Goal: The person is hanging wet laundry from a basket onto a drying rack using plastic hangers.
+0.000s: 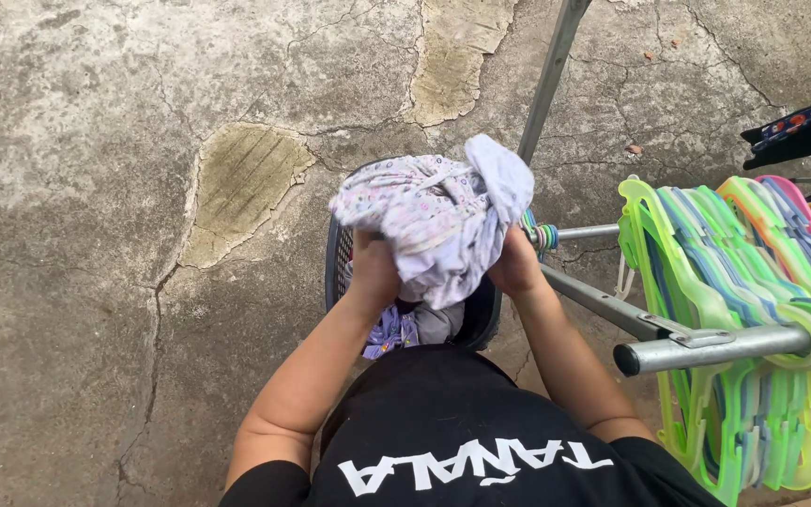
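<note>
Probably a home's outdoor yard: cracked concrete ground [96,188], metal drying rack [706,349], plastic hangers [734,272], laundry basket [338,268].

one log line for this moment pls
left hand grips patterned white garment | right hand grips same garment | held over dark laundry basket | plastic hangers on rack

the left hand [374,270] and the right hand [516,265] are both gripping a bunched white cloth with small prints [434,225] over a dark laundry basket [338,268]. more clothes [413,327] are lying in the basket. it is sitting on cracked concrete ground [96,235]. bright plastic hangers [743,310] are hanging on a metal rack bar [706,349] beside the right arm.
</note>
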